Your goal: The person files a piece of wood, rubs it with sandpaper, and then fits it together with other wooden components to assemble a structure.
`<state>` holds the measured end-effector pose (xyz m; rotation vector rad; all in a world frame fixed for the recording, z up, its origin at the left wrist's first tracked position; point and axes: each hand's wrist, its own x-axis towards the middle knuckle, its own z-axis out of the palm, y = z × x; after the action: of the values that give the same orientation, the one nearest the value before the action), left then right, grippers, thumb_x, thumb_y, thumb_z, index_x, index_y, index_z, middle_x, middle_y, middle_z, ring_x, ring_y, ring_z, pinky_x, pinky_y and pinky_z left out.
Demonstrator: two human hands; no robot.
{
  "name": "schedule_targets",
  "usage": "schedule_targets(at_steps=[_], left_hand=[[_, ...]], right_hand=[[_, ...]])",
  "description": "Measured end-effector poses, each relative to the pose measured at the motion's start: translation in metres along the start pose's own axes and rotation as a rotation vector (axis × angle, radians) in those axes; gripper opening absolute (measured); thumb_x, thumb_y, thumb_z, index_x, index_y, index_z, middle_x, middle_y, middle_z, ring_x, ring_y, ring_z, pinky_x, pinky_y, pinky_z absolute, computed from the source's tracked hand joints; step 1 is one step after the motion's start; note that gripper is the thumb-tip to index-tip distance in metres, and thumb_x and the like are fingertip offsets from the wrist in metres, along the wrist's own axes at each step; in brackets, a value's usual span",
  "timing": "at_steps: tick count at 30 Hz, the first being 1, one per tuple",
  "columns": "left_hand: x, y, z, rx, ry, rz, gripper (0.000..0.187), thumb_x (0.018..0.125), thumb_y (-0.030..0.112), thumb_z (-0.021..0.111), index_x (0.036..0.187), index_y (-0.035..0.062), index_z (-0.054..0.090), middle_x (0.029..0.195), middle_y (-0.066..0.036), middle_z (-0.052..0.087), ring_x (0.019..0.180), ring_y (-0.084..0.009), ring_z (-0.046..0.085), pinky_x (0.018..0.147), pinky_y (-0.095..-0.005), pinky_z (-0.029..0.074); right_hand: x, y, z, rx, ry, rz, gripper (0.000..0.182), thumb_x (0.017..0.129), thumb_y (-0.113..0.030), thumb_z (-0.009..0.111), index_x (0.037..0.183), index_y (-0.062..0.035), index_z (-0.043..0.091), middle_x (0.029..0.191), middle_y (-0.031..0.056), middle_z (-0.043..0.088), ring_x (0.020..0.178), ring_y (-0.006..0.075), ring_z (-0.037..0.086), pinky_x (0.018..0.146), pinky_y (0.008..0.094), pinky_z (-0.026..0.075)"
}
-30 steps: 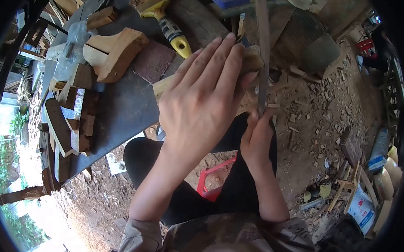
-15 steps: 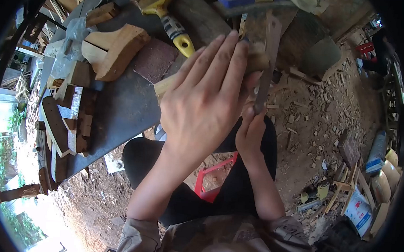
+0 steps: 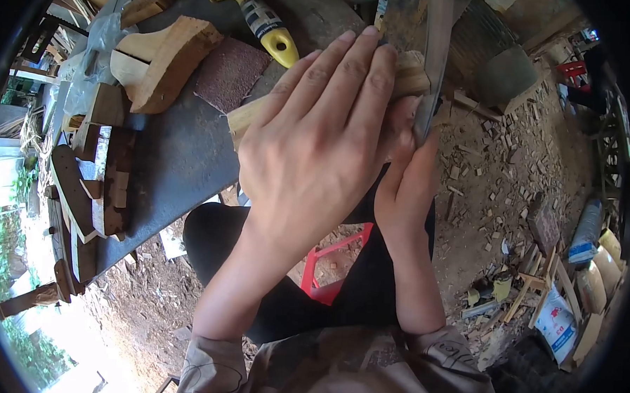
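Left hand [image 3: 316,137] over wood [image 3: 413,73] (middle hidden)

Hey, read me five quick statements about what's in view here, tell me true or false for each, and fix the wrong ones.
1. The left hand lies over a wooden piece. True.
2. The right hand is empty. False: it grips one end of a long, narrow tool.
3. A brownish square sheet lies on the dark table. True.
4. The yellow-handled brush lies on the ground. False: it lies on the table.
5. Something red shows between the person's legs. True.
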<state>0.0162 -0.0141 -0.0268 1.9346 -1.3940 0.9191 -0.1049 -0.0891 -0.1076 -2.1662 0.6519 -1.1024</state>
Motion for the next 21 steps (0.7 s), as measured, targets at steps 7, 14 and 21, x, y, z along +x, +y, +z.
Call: schedule_targets(at_steps=[7, 14, 21], left_hand=[[0.002, 0.003, -0.006, -0.007, -0.032, -0.023, 0.035, 0.1, 0.029, 0.077, 0.125, 0.0043, 0.079, 0.131, -0.01, 0.079, 0.125, -0.0232, 0.076, 0.108, -0.0383, 0.059], [0.001, 0.003, -0.005, -0.014, -0.037, -0.034, 0.036, 0.101, 0.03, 0.077, 0.125, 0.0037, 0.079, 0.131, -0.01, 0.079, 0.126, -0.0232, 0.075, 0.11, -0.0379, 0.058], [0.006, 0.002, -0.012, -0.03, -0.051, -0.052, 0.037, 0.099, 0.027, 0.081, 0.129, 0.0054, 0.077, 0.135, -0.008, 0.078, 0.127, -0.026, 0.075, 0.107, -0.0401, 0.06]], right_hand=[[-0.044, 0.057, 0.039, 0.052, -0.058, 0.112, 0.024, 0.118, -0.015, 0.044, 0.129, 0.0035, 0.055, 0.105, 0.0265, 0.073, 0.096, 0.0502, 0.075, 0.079, 0.0528, 0.057], [0.0, 0.024, 0.02, 0.106, 0.016, -0.023, 0.025, 0.118, -0.015, 0.044, 0.131, 0.0047, 0.053, 0.105, 0.0278, 0.072, 0.095, 0.0503, 0.073, 0.08, 0.0507, 0.056], [-0.013, 0.026, 0.026, 0.235, -0.003, 0.095, 0.026, 0.117, -0.011, 0.045, 0.135, 0.0057, 0.049, 0.108, 0.0284, 0.072, 0.095, 0.0524, 0.071, 0.078, 0.0527, 0.053]])
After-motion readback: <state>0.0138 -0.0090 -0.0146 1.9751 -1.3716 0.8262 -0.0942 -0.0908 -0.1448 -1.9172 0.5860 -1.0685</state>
